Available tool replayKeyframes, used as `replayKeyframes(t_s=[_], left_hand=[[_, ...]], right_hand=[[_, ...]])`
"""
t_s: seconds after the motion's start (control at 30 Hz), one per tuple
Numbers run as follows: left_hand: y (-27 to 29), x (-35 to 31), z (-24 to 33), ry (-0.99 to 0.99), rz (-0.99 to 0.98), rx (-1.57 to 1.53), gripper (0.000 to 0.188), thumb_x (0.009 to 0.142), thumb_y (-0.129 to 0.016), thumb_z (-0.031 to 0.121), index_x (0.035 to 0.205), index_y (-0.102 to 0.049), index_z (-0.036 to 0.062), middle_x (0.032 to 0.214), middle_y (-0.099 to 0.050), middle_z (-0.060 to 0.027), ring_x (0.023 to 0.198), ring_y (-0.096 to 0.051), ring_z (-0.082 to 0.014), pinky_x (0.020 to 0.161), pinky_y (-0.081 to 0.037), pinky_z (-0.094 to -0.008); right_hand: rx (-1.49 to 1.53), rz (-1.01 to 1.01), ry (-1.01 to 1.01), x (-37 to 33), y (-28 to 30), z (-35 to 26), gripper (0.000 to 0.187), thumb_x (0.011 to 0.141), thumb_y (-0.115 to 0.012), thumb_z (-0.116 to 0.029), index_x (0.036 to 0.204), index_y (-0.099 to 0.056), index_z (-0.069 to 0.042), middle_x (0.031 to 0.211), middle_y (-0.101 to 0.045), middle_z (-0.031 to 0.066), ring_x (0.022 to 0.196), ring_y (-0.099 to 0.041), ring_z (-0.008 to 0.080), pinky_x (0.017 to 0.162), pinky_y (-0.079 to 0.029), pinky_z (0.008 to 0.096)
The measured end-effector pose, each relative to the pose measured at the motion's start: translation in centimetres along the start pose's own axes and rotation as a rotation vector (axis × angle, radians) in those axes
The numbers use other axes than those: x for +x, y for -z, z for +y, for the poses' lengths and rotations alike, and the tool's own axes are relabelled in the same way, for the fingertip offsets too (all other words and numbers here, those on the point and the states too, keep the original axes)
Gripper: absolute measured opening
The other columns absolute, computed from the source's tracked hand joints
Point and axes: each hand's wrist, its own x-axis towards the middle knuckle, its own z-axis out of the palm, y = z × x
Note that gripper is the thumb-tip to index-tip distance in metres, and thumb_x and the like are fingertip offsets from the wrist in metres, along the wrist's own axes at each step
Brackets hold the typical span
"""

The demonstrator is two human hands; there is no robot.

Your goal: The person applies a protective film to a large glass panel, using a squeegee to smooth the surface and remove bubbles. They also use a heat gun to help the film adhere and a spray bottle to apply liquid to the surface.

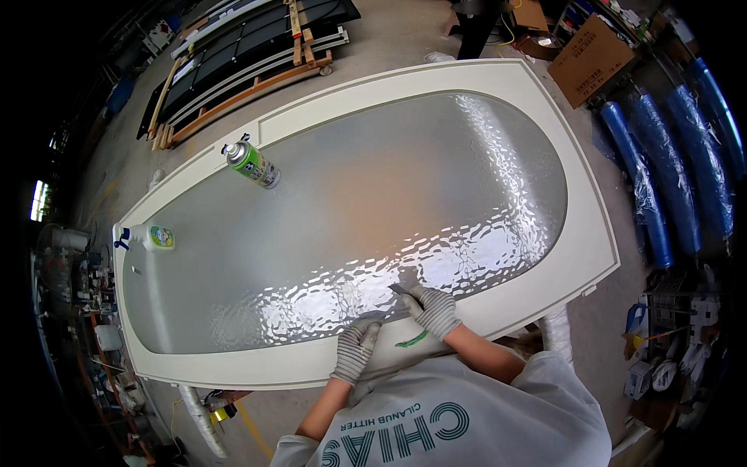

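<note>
A large cream door panel [572, 226] lies flat before me, with a rounded, rippled glass pane [311, 241] set into it. My right hand [433, 310], in a striped grey glove, pinches a thin dark blade-like piece [399, 289] over the near edge of the glass. My left hand [358, 349], gloved alike, rests where the near frame meets the pane. Its fingers are curled in, and what they hold, if anything, is hidden. Between the hands, a green strip [412, 340] lies on the frame.
A green spray can [255, 165] lies tilted near the far edge of the pane. On the left end stands a white spray bottle [152, 237]. Beyond are stacked dark panels on a wooden rack [257, 86]. Blue wrapped rolls [669, 167] and a cardboard box [591, 61] are at right.
</note>
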Motion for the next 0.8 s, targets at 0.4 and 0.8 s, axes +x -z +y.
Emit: replayKeyframes(t_s=[0.4,0.8], left_hand=[[0.8,-1.7,3.1,-0.143,-0.042,0.164,0.027,0.093,-0.055,0.025,0.104,-0.066,0.0042,0.097,-0.067,-0.0144,0.096,-0.062,-0.0298,0.088,-0.048,-0.0384],[3.1,-1.4,-0.6,-0.191,0.175,0.352,0.026,0.089,-0.054,0.027,0.100,-0.068,0.0071,0.093,-0.067,-0.0161,0.090,-0.062,-0.0337,0.085,-0.048,-0.0419]], right_hand=[[0.295,0.058,-0.110,0.3,-2.0,3.1,0.019,0.088,-0.062,-0.017,0.102,-0.062,-0.005,0.084,-0.068,0.0105,0.073,-0.065,0.0188,0.067,-0.052,0.0318],[0.727,0.455,-0.223,2.2,5.1,5.4,0.015,0.089,-0.065,-0.019,0.082,-0.055,-0.009,0.063,-0.053,-0.0041,0.055,-0.046,0.0032,0.049,-0.038,0.0208]])
